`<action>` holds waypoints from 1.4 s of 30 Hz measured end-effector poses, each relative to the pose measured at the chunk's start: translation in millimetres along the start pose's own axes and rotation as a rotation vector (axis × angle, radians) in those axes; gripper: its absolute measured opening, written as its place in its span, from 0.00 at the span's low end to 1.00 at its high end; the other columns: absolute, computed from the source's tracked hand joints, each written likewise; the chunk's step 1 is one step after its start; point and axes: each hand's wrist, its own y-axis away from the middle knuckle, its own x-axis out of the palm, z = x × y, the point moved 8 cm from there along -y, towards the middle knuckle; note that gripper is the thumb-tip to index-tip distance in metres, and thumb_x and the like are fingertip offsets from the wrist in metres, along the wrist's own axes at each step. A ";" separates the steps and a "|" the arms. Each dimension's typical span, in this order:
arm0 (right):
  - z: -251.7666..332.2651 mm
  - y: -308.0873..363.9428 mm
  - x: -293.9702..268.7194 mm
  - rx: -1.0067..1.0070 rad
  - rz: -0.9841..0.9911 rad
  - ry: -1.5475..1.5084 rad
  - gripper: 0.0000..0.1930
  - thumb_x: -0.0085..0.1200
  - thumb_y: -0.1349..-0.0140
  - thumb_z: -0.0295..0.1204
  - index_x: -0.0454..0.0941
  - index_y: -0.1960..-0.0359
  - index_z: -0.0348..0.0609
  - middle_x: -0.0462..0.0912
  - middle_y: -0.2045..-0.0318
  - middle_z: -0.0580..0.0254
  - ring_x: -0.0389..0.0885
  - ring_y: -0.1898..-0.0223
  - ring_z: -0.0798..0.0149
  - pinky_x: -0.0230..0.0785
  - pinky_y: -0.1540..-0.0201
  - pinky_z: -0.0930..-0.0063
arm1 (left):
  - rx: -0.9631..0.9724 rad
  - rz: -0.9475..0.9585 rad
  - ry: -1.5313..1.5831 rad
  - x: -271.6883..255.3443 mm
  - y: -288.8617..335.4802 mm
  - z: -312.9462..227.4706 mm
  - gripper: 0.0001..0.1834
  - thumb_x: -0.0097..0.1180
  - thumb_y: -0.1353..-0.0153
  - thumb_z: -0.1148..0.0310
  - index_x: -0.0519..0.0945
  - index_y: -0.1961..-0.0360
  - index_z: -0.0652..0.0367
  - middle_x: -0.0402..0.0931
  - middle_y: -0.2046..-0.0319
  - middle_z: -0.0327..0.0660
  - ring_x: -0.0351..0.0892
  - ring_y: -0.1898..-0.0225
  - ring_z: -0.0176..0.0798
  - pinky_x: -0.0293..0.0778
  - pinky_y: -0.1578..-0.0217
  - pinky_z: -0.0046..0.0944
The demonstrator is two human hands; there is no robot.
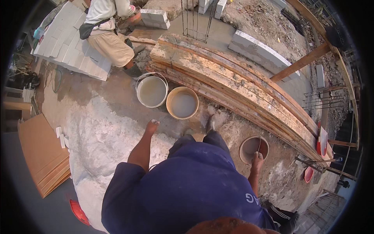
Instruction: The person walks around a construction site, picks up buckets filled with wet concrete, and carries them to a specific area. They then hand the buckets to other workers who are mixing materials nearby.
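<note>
My right hand (256,159) is closed on the wire handle of a round bucket (242,154) at my right, with grey stuff inside; whether the bucket touches the ground cannot be told. Out in front, my left hand (152,125) hangs over the wet ground with its fingers curled and whitish at the tips. Anything in it is too small to make out. Just beyond stand a white bucket (139,93) and a tan bucket (168,104), side by side, both holding cloudy grey liquid.
Long stacked timber planks (233,93) run from ahead to my right. A co-worker (111,43) bends beside pale blocks (70,43) at the far left. Rebar (194,23) stands beyond the planks. Brown boards (43,152) and a whitish sheet (97,136) lie at left.
</note>
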 end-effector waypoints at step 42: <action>-566.2 533.9 -457.7 0.941 -1.393 -1.003 0.15 0.50 0.37 0.29 0.75 0.50 0.41 0.82 0.67 0.62 0.78 0.67 0.66 0.70 0.66 0.71 | 0.625 1.151 -0.854 857.8 539.1 -261.1 0.18 0.57 0.38 0.63 0.78 0.53 0.67 0.81 0.62 0.46 0.78 0.61 0.38 0.72 0.58 0.37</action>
